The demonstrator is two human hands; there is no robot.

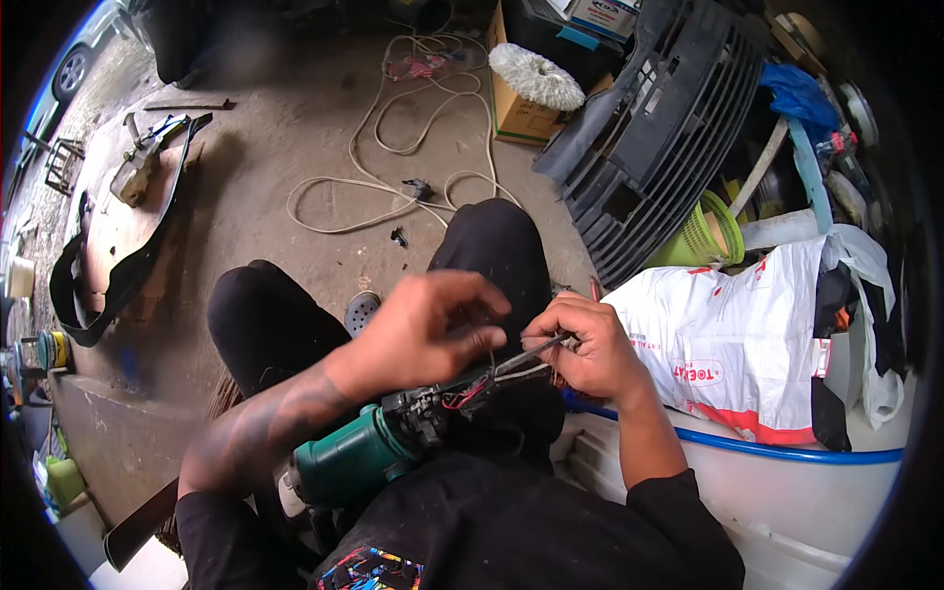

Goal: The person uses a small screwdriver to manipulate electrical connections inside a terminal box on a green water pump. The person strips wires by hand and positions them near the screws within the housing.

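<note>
The green power tool point(354, 457) is carried on the lap point(285, 324) of a seated person, and its opened black end is turned toward the right hand point(590, 344). By the right hand, a thin dark cable point(532, 355) is grasped between the thumb and the bent fingers. The left hand point(423, 329) is held above the opened end, with its fingers curled and a little blurred; whether something thin is gripped by it cannot be told. Below the two hands, red and pale wires point(460, 399) are exposed at the opened end of the tool.

Beyond the knees, a small black part point(398, 237) is seen lying on the concrete floor point(265, 197), and a pale cord point(388, 182) is spread there in loose loops. At the left edge of the floor, a black strip point(71, 305) is laid along a flat board point(123, 236).

At the right, a white bag point(723, 344) is placed by the blue rim of a white container point(708, 482). Behind the bag, a green basket point(700, 236) and a dark slatted grille point(659, 147) are seen. Near the far edge of the floor, a fluffy white pad point(536, 77) is rested against a cardboard box point(521, 113).
</note>
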